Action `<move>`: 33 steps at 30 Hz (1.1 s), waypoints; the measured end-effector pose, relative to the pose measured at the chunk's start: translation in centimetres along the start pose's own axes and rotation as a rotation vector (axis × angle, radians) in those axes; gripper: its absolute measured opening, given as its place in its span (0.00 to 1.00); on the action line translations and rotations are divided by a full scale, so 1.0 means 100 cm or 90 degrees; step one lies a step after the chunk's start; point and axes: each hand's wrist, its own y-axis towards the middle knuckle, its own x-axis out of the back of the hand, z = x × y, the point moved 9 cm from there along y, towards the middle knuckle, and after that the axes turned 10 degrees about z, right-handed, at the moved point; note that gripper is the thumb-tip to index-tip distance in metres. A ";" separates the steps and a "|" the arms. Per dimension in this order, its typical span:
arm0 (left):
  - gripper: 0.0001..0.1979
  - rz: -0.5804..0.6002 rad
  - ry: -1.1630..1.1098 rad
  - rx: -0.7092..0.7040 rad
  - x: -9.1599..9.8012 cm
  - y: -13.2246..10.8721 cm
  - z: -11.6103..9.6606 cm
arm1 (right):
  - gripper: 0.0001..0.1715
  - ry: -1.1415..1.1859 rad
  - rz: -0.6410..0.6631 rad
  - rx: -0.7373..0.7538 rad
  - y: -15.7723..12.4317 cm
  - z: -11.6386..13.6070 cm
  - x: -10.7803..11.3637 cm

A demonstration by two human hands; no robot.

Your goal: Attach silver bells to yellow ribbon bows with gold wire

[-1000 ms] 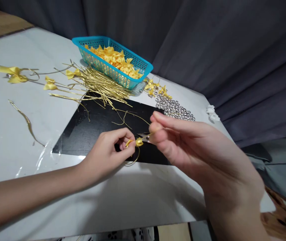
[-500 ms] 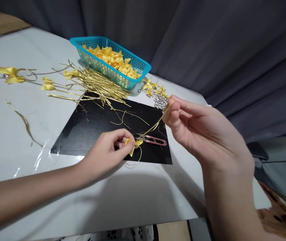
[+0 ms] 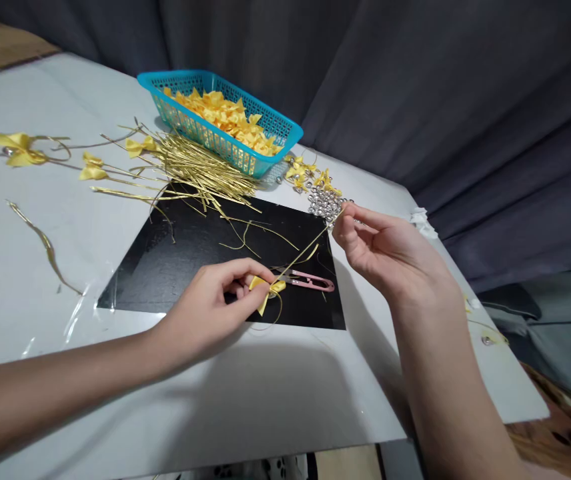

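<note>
The left hand (image 3: 228,290) pinches a yellow ribbon bow (image 3: 278,287) over the black mat (image 3: 190,233), toward its near edge. Beyond the mat's right edge, the right hand (image 3: 385,257) grips a gold cord (image 3: 305,249) running straight to the bow. The bow looks light, soft and easily creased, the cord thin and bendable; the bow's gathered middle seems the surest hold.
</note>
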 end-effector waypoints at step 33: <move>0.09 -0.015 -0.015 -0.004 0.001 -0.001 0.005 | 0.08 -0.336 0.182 0.192 -0.061 0.007 -0.034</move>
